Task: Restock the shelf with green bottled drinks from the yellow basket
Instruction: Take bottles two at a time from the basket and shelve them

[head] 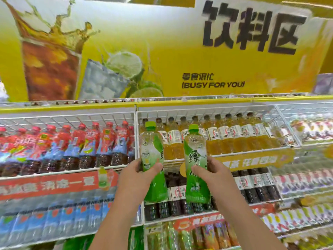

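Two green bottles are held up side by side in front of the shelf (198, 156), one in each hand, both upright with caps on top and leaning slightly. To the far left, red-capped bottles (75, 145) are ranged in a white wire rack, with a red banner (54, 184) below them and blue-labelled bottles (54, 217) on the next level down. The left bottle (153, 163) is gripped at its middle by the left hand (138, 179), thumb across the front and fingers curled behind. Just beside it, not quite touching, the right bottle (195, 165) is gripped by the right hand (214, 175), thumb on the label and fingers wrapped round the far side. Behind both, a row of amber tea bottles (234, 136) is seen in the upper rack, and dark bottles (252, 186) are lined up on the level beneath. Above everything a yellow sign (162, 51) with a drink picture and black lettering is hung. At the far right more racks are seen, too blurred to read.
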Tool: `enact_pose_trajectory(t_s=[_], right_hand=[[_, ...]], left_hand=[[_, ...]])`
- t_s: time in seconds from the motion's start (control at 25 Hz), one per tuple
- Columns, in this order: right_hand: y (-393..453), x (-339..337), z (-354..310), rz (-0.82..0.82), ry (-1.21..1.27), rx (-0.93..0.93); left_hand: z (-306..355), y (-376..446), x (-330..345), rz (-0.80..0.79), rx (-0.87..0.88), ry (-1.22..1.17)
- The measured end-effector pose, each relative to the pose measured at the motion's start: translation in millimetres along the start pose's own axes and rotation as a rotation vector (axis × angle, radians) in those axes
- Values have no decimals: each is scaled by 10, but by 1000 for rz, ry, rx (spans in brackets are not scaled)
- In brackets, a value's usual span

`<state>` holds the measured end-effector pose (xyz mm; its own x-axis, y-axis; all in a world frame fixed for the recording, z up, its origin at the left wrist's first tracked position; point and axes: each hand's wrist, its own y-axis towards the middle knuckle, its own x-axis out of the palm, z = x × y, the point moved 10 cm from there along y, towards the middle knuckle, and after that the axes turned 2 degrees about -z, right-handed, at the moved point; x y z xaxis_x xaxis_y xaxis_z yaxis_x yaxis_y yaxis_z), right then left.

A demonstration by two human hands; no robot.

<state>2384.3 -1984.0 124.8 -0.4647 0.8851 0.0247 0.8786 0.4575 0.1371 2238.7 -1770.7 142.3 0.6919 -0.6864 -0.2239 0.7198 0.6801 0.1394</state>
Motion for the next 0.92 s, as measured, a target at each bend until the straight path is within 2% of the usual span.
enact_pose_trajectory(t_s=[0.32, 0.68, 0.92], right_hand=[[-48, 89, -231, -56, 23, -47], [-1, 30, -265, -282, 20, -67], [-94, 487, -93, -437, 4, -23]], left_hand=[[255, -124, -79, -28, -4, -46], [262, -596, -47, 188, -42, -79], [68, -938, -345, 303, -107, -62]])
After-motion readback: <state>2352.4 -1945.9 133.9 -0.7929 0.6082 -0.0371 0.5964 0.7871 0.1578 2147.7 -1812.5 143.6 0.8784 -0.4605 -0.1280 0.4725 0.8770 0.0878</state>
